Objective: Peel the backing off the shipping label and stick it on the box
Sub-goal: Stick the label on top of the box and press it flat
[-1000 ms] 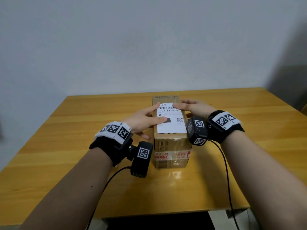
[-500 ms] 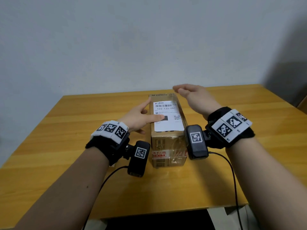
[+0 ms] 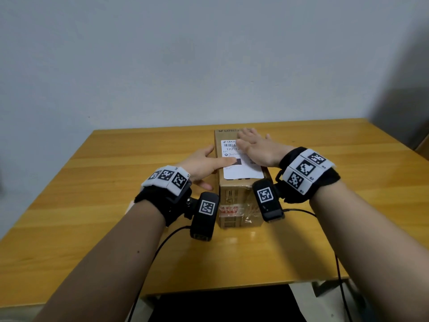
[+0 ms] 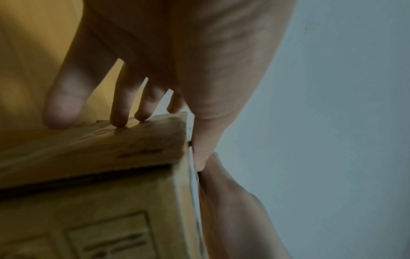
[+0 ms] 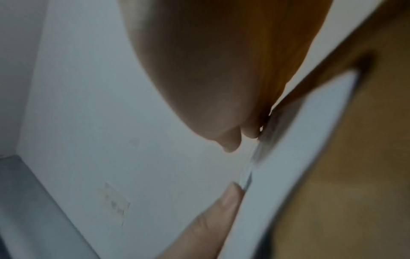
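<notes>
Your left hand pins the label with a straight forefinger so it cannot shift; your flat right hand, fingers released, presses it onto the box.

"sf expres" runs along the far top edge of the box, just left of the right hand, which covers the rest of the word. the label shows a barcode and under it "122-1", cut off by the same hand. red print on the tape, between the two wrists, is too small to read. the wrist views show no readable text.
</notes>
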